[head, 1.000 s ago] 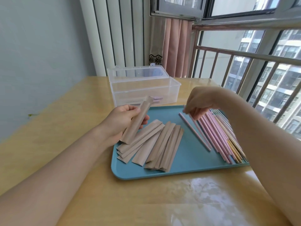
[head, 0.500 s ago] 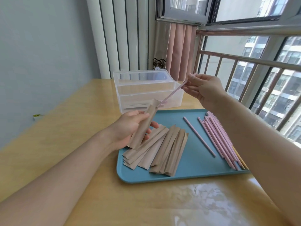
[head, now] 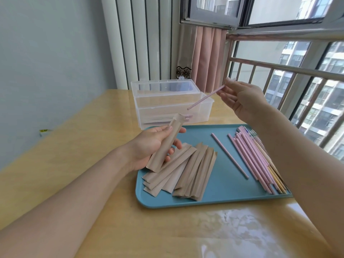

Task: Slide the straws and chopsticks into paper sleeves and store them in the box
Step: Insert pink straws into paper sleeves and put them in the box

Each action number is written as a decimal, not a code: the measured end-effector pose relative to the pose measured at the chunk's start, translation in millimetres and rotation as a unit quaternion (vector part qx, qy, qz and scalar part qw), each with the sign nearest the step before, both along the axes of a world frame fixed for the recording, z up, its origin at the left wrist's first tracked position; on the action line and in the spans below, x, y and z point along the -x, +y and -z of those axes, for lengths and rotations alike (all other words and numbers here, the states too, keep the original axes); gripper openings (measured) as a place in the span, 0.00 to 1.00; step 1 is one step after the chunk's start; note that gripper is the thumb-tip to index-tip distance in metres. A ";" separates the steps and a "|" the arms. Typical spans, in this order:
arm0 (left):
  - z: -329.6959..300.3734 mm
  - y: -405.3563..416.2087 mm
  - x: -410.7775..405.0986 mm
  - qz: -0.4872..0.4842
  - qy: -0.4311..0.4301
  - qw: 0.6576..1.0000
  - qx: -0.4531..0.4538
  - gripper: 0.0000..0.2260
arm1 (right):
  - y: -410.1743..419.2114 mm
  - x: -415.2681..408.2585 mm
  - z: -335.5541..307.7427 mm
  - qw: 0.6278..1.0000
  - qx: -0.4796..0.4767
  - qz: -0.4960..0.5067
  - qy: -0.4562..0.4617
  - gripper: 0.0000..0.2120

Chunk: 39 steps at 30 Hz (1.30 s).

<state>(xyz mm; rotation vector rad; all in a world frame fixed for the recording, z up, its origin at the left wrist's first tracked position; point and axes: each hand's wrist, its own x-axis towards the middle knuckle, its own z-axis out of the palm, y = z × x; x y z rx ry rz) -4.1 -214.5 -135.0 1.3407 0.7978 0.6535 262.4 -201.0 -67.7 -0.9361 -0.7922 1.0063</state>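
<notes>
My left hand [head: 150,144] grips a brown paper sleeve [head: 164,144], tilted with its open end up and to the right. My right hand [head: 242,97] pinches a pink straw [head: 203,99] by its upper end; the lower tip hangs a short way above and right of the sleeve's mouth, not touching it. On the blue tray [head: 219,199] lies a fan of several empty sleeves [head: 184,170], one lone pink straw [head: 229,155], and a bundle of pink straws and pale chopsticks [head: 260,162] along the right side. Behind stands the clear plastic box [head: 173,107], lid open, with a few filled sleeves inside.
The tray rests on a light wooden table [head: 74,151]. A grey wall is at the left, a white radiator and pink curtain [head: 204,58] behind the box, and a metal window railing [head: 290,71] at the right. A glossy patch [head: 232,229] shines on the table near me.
My right hand picked a pink straw off the tray and raised it toward the box. At 0.5 s ago its tip was at the sleeve's mouth; now it is slightly above it.
</notes>
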 end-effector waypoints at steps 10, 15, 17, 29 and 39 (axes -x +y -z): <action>1.6 3.5 -0.4 0.029 -0.013 0.999 0.022 0.16 | -2.7 13.3 2.9 0.997 0.001 -0.023 -0.077 0.06; 2.8 4.6 -0.5 0.034 -0.017 0.999 0.024 0.16 | -0.6 11.8 6.3 0.995 0.001 -0.039 -0.091 0.06; 2.4 4.6 -0.3 0.032 -0.014 0.999 0.025 0.16 | 0.3 12.1 7.1 0.992 0.014 -0.054 -0.109 0.06; 3.9 4.5 -1.1 0.023 0.040 0.999 0.001 0.17 | 5.3 26.7 15.5 0.983 0.036 -0.042 -0.175 0.10; 3.2 3.3 -1.5 0.014 0.045 0.999 0.005 0.17 | 1.1 32.5 19.5 0.915 0.082 -0.160 -0.361 0.10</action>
